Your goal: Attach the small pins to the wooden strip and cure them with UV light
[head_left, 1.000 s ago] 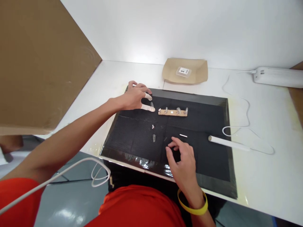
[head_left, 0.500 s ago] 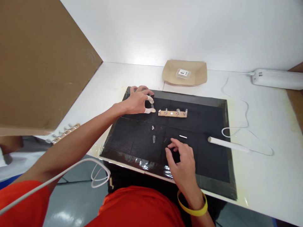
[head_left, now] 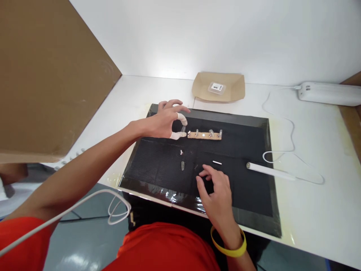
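My left hand, white covers on thumb and index finger, pinches a small translucent grey piece just left of a wooden strip. Along the strip stand several metal studs, some bearing similar translucent grey pieces. Below my left hand a small metal stud and a loose translucent grey piece lie on the black mat. Near the mat's front edge my right hand rests with fingers loosely bent and apart, holding nothing. A short silvery rod lies just beyond its fingertips.
At the back sits a brown paper tray with a clear labelled box. A white pen-like tool with a thin cord lies on the right, and a white power strip behind it. Another studded strip is partly hidden by my left arm.
My left hand has shifted slightly right, bringing the pinched grey piece closer to the strip's left end. My right hand stays where it was.
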`<state>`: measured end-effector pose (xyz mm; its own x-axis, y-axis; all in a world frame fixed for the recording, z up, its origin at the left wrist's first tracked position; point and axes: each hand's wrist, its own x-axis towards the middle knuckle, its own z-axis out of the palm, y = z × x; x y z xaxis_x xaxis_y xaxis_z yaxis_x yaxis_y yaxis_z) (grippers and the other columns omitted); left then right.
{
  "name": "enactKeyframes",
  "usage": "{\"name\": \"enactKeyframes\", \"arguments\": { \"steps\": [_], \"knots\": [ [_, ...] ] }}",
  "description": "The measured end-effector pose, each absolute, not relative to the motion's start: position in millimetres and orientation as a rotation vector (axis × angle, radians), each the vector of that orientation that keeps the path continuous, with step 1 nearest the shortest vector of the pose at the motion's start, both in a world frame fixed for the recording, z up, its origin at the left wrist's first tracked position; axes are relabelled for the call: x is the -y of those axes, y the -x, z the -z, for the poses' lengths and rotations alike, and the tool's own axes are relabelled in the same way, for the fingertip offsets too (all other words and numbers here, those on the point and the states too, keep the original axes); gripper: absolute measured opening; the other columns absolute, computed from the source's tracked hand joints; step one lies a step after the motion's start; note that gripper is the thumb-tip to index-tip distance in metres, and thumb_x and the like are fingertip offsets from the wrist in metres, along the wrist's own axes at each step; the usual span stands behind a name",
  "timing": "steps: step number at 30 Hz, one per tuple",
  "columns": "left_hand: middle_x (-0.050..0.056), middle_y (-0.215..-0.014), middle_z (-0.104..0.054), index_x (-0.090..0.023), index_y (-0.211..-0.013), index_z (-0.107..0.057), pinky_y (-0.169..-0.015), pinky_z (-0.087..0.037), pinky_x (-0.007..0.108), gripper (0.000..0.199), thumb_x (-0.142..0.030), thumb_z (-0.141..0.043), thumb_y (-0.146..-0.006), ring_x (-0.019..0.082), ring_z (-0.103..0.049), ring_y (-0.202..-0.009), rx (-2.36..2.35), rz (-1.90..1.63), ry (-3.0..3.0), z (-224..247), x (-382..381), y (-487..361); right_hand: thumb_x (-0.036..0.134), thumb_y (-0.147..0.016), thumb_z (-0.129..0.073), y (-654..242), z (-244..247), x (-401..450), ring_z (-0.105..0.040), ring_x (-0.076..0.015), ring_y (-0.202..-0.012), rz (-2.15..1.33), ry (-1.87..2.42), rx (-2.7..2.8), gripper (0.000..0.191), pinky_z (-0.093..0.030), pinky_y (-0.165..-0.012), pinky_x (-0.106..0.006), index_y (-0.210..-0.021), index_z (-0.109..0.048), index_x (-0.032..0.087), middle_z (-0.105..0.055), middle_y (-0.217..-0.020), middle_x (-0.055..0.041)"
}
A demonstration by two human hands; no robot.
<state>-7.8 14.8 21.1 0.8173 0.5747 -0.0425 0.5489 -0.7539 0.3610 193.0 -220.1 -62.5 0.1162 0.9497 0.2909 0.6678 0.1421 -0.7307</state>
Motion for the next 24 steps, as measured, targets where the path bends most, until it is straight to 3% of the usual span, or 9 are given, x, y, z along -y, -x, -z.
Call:
{"name": "enactKeyframes", "arguments": {
  "steps": [9,16,24],
  "knots": [
    [0.009,-0.158,-0.052,-0.022,-0.105,-0.072,-0.117,-0.018,0.062,0.022,-0.023,-0.073,-0.083,0.040,-0.027,-0.154,-0.754,-0.041,-2.611,-18.2,-13.5,-7.4,0.023,-0.100,-0.062,-193.4,61.4,219.8,-0.062,-0.0184,-0.082,-0.435,1.593,1.626,0.026,-0.047,-0.083,-0.035,-0.125,-0.060,0.022,-0.073,-0.093,-0.0008],
    [0.011,-0.155,-0.055,-0.024,-0.110,-0.074,-0.117,-0.019,0.060,0.031,-0.043,-0.080,-0.085,0.041,-0.030,-0.153,-0.737,-0.098,-2.642,-16.2,-13.7,-7.6,0.022,-0.099,-0.062,-193.3,61.8,219.6,-0.063,-0.0174,-0.082,-0.440,1.593,1.633,0.026,-0.047,-0.084,-0.035,-0.125,-0.059,0.022,-0.073,-0.093,0.0001],
    [0.011,-0.157,-0.053,-0.027,-0.127,-0.068,-0.116,-0.022,0.061,0.049,-0.045,-0.084,-0.084,0.041,-0.030,-0.152,-0.728,-0.145,-2.684,-14.6,-13.1,-1.8,0.022,-0.099,-0.063,-193.2,61.8,220.2,-0.062,-0.0178,-0.082,-0.449,1.599,1.623,0.026,-0.047,-0.083,-0.035,-0.125,-0.060,0.022,-0.073,-0.093,-0.0001]
  ]
}}
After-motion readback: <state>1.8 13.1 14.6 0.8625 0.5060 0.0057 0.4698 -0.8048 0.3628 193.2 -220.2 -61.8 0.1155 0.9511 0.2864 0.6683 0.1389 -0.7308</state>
